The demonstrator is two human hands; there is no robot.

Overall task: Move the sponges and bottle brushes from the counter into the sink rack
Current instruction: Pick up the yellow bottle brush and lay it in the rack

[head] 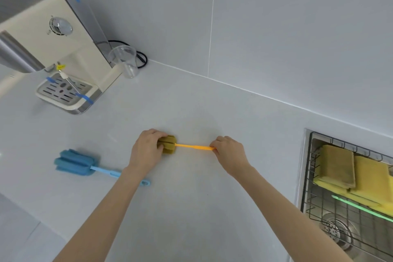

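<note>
A yellow bottle brush (187,146) with an olive sponge head lies on the white counter (191,198). My left hand (146,149) is closed around its sponge head, and my right hand (229,151) pinches the end of its orange handle. To the left lies a blue bottle brush (78,162), its handle pointing right under my left forearm. At the right, the wire sink rack (312,176) holds two yellow sponges (353,174) and a green brush handle (361,207).
A cream coffee machine (53,49) with blue tape stands at the back left, a clear plastic cup (125,60) and a black cable beside it. The steel sink with its drain (335,232) lies under the rack. Grey wall tiles rise behind the counter.
</note>
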